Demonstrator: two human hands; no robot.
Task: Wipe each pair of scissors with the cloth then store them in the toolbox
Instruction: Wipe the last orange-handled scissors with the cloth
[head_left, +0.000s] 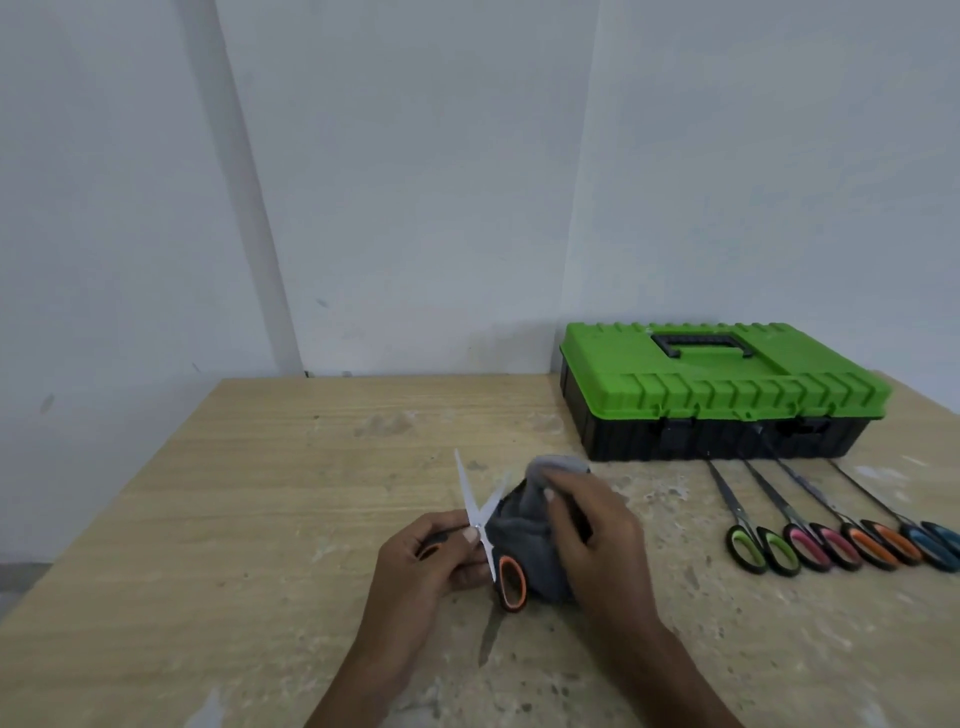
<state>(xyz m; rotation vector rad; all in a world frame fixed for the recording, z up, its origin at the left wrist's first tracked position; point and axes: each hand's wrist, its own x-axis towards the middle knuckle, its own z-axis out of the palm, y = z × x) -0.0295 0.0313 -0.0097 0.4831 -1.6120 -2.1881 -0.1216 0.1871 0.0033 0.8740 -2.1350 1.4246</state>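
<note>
Scissors (480, 530), orange-handled steel, blades parted, held in curled left hand (431, 558) above wooden table (260, 519); right hand (597, 535) clutches crumpled grey cloth (519, 525) against one blade; green-lidded black plastic toolbox (717, 384) closed, rear right

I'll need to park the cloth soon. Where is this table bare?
The table's left half, from its edge to the left hand gripping orange-handled scissors, is bare; so is the back strip left of the toolbox. The right is crowded: beyond the right hand's cloth, four scissors lie in a row before the toolbox.
</note>
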